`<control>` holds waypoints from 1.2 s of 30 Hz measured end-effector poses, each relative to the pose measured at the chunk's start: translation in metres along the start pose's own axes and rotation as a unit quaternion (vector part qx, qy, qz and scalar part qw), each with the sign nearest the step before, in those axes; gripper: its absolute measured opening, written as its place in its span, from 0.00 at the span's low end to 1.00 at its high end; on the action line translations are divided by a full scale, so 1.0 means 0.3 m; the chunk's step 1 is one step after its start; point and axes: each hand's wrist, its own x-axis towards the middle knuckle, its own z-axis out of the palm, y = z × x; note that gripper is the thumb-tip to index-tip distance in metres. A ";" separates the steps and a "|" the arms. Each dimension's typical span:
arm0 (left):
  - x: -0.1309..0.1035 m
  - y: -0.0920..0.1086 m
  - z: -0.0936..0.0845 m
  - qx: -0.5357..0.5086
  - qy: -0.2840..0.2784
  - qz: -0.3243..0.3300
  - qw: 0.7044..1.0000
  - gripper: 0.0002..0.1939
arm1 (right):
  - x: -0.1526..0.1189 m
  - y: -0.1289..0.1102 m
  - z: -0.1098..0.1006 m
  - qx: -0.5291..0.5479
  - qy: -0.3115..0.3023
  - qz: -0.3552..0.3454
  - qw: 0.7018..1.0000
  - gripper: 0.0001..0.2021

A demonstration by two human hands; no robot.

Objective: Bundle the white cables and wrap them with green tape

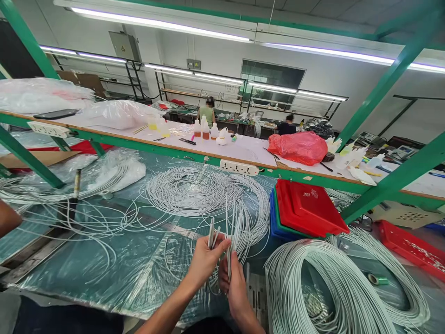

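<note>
My left hand [205, 257] is closed around a few short upright cable ends [211, 231], with its thumb reaching over toward the other hand. Close beside it, my right hand [237, 285] is wrapped round a bundle of thin pale-grey cables [237, 227]. The bundle runs up and away into a loose coil of cables [191, 190] lying on the bench. The fingers of my right hand partly hide the lower ends of the bundle. Right of my hands stands a thick coil of grey cable [288, 287].
Stacked red, green and blue trays [306, 208] sit at the right. A shelf [243, 148] with bottles and a red bag crosses ahead, carrying a power strip [239, 167]. Loose cables and a metal rail [34, 253] lie left, near another person's arm [7, 219].
</note>
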 end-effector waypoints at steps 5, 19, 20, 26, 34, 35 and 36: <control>0.014 -0.018 -0.003 -0.024 0.039 0.014 0.999 0.23 | 0.007 -0.008 0.000 -0.037 -0.004 -0.043 0.998 0.33; 0.163 0.079 -0.131 -0.171 0.074 -0.009 0.982 0.27 | -0.059 0.146 -0.051 -0.137 -0.115 -0.118 0.977 0.30; 0.173 0.083 -0.139 -0.175 0.078 -0.008 0.981 0.28 | -0.060 0.159 -0.060 -0.142 -0.109 -0.120 0.976 0.30; 0.196 0.067 -0.157 -0.165 0.046 -0.017 0.985 0.27 | -0.094 0.172 -0.058 -0.139 -0.063 -0.108 0.982 0.30; 0.141 0.044 -0.119 -0.189 -0.015 -0.076 0.979 0.31 | -0.125 0.163 -0.028 -0.141 0.018 -0.116 0.983 0.32; 0.137 0.045 -0.115 -0.182 -0.022 -0.085 0.979 0.31 | -0.123 0.173 -0.035 -0.151 0.023 -0.119 0.981 0.32; 0.133 0.046 -0.111 -0.175 -0.029 -0.091 0.980 0.31 | -0.121 0.184 -0.043 -0.160 0.029 -0.122 0.979 0.32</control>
